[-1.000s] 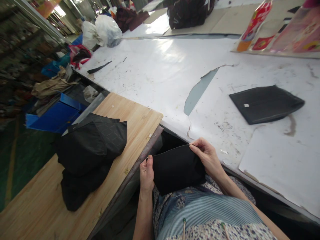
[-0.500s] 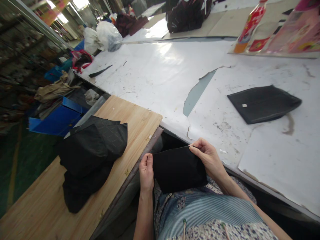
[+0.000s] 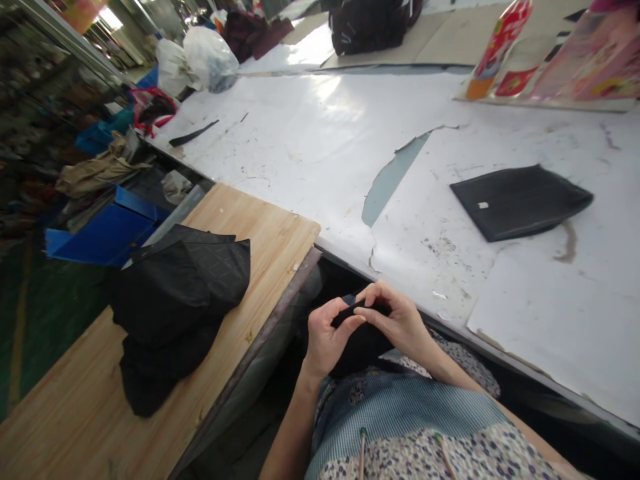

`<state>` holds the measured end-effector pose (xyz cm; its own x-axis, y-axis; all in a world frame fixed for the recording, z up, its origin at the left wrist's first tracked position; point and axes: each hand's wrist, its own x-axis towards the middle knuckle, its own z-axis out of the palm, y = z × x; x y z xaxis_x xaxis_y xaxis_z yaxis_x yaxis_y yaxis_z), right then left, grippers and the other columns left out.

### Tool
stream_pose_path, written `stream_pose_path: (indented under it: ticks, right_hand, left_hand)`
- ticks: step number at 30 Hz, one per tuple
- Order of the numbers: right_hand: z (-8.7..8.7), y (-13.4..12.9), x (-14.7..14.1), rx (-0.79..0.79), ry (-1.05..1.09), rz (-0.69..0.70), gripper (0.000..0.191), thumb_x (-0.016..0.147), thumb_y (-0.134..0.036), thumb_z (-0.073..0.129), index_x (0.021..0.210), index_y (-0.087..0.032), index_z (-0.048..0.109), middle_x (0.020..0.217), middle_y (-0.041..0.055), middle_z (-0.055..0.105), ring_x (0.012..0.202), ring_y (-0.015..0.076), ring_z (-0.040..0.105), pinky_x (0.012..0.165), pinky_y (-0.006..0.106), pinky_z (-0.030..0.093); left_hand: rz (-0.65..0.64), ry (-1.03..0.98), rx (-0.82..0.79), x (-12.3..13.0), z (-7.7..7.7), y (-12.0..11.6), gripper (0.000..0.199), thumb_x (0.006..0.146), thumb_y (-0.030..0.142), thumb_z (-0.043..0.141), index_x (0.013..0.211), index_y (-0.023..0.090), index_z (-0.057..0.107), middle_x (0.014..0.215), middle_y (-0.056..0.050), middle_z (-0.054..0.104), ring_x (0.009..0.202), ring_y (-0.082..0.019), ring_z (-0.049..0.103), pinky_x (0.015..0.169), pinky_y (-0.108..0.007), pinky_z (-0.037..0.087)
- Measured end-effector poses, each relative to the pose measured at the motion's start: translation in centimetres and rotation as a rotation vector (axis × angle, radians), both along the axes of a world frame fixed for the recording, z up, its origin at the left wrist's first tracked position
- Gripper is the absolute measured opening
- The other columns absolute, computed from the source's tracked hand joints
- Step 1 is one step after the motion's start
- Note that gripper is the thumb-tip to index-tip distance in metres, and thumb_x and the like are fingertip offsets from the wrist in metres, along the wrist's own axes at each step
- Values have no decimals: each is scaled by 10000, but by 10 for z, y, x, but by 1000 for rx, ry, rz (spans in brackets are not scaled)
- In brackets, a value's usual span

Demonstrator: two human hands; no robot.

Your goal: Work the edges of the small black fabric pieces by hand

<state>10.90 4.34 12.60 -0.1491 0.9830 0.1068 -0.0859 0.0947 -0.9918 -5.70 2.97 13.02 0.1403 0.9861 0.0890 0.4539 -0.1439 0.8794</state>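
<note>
Over my lap, a black fabric piece hangs from both hands, its upper edge bunched between them. My left hand pinches that edge with thumb and fingers. Close beside it, my right hand grips the same edge, the two thumbs nearly meeting. Much of the fabric lies behind my hands and against the dark gap under the table, so its full outline is hidden. To the left, a heap of black fabric pieces rests on the wooden board. A flat black fabric pouch with a small white tag lies on the right.
The white-covered table has a torn patch. A red-labelled bottle and pink packaging stand back right. A dark bag sits at the far side. Plastic bags and a blue box are left.
My hands have come together along the fabric's top edge. Earlier they held it stretched flat by its two upper corners; now it is gathered between them. The view has shifted slightly.
</note>
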Motion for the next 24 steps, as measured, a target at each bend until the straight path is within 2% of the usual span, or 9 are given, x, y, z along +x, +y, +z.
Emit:
stream_pose_path:
  ticks: [3,7,16,21,24]
  right_hand:
    - [-2,-1,5,-20,27,25,224,853,-312,748,873,-239,538,937,24,658,877,195,640,781,318,515]
    - [-6,0,9,-57,-11,136,237,815,-289,787,899,-229,573,939,16,656,877,188,637,799,312,514]
    - [-13,-1,3,-31,-26,27,228,810,-230,775,884,-232,560,939,4,637,882,181,625,819,303,509]
    - [-12,-2,0,29,-78,43,185,816,-196,762,837,-225,581,905,6,634,876,183,621,802,290,504]
    - [-10,-1,-3,113,-110,35,164,832,-163,731,799,-223,582,906,12,628,873,179,625,802,284,506]
  left_hand:
    - [32,-164,-160,-2,-2,-3,348,875,434,680,679,163,586,626,36,477,590,-106,425,556,-215,346]
    - [74,-268,-245,-4,-2,-4,331,877,429,675,718,152,591,638,39,466,602,-99,390,565,-215,323]
    - [75,-278,-287,-3,12,-2,306,946,388,592,744,160,560,703,27,447,662,-110,401,620,-225,330]
    - [109,-344,-321,-1,10,-4,380,959,436,559,707,154,525,678,31,416,644,-101,368,596,-223,310]
    - [129,-413,-402,0,7,-2,390,925,474,603,721,146,549,663,37,428,617,-88,355,567,-214,294]
